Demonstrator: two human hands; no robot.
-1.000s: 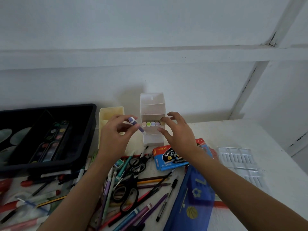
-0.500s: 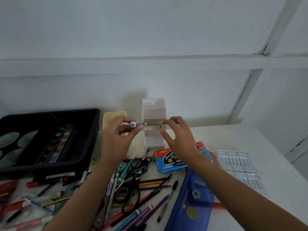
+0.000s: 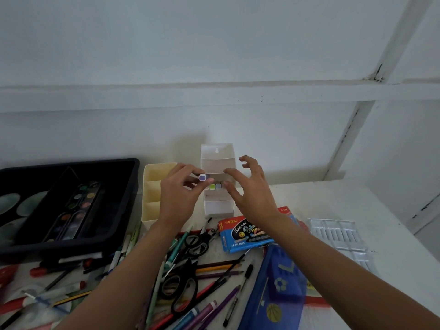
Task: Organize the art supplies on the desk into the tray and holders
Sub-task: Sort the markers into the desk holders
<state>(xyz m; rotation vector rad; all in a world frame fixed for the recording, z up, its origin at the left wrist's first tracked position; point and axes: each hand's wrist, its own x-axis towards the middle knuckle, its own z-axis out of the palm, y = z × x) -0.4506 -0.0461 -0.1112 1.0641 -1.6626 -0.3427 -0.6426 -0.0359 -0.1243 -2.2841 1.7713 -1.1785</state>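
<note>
A white tiered holder (image 3: 217, 160) stands against the wall, with a row of pastel-capped markers (image 3: 215, 186) in its middle tier. My left hand (image 3: 179, 196) pinches a purple-capped marker (image 3: 202, 177) right at the left end of that row, cap end facing me. My right hand (image 3: 250, 189) hovers in front of the holder's right side with fingers spread and holds nothing. A cream divided holder (image 3: 154, 189) stands just left of the white one. The black tray (image 3: 71, 244) with paint palettes sits at the left.
Pens, pencils and markers lie scattered in front, with black scissors (image 3: 181, 287) among them. A blue box of 12 colours (image 3: 247, 234) lies under my right wrist, a blue pencil case (image 3: 278, 289) nearer me, and a clear plastic insert (image 3: 340, 236) at right.
My left hand has turned the purple-capped marker and brought it closer to the holder's middle tier. My right hand has lifted off the holder and spread its fingers.
</note>
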